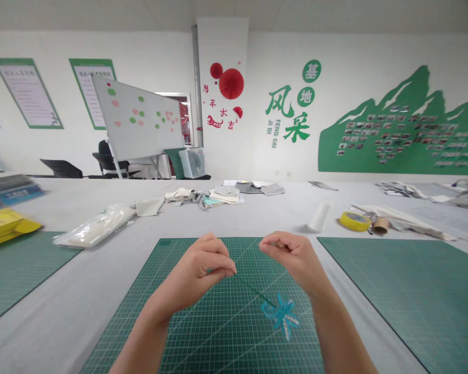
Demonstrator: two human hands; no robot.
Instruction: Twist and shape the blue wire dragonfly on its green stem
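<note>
My left hand (214, 259) pinches the end of a thin green stem (253, 288). The stem slopes down to the right and ends in a blue flower (283, 316) with narrow looped petals and some whitish parts. Both hands are above the green gridded cutting mat (203, 332). To the right, my right hand (283, 246) has its thumb and fingertips pressed together, apart from the left hand and above the flower. Whatever its fingertips hold, if anything, is too small to make out.
Further cutting mats lie at left (23, 270) and right (413, 291). Beyond them are a plastic-wrapped pack (97, 227), a yellow box (8, 227), fabric pieces (224, 194), a white roll (320, 216) and yellow tape (354, 221).
</note>
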